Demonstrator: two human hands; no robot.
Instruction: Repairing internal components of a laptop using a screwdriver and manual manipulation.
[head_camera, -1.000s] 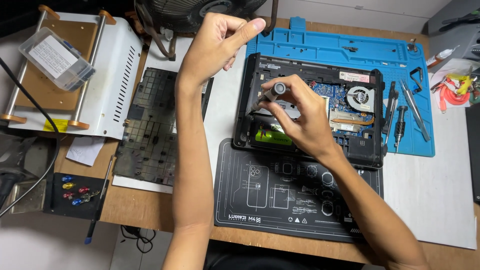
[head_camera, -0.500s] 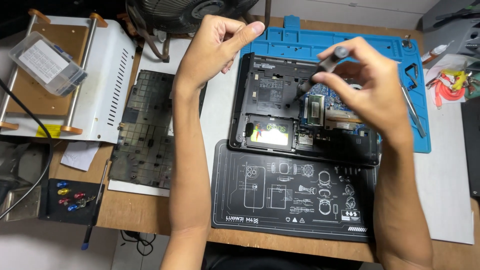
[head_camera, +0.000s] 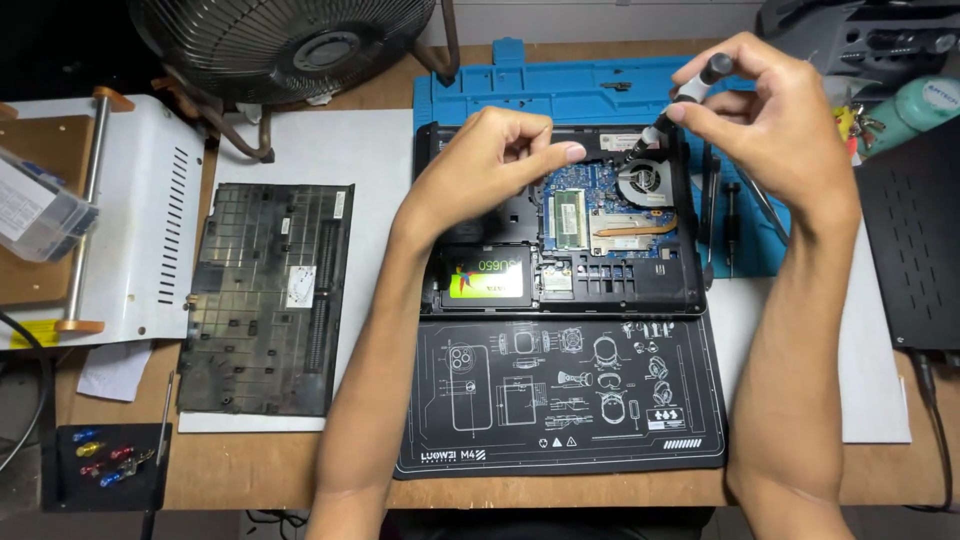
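Two mats lie under the work: nearest, a black printed mat (head_camera: 560, 395), then the opened laptop (head_camera: 560, 215) on a blue mat (head_camera: 560, 95). The left hand (head_camera: 480, 170) hovers loosely curled over the laptop, holding nothing visible. Farther right, the right hand (head_camera: 775, 115) pinches a screwdriver (head_camera: 680, 100), its tip above the fan (head_camera: 641, 183).

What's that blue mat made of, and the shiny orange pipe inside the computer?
The blue mat looks like soft silicone or rubber: matte, with moulded little trays along its edge. The orange pipe looks like copper, going by its reddish metallic shine. The screwdriver in the right hand seems dark metal or plastic; hard to tell.
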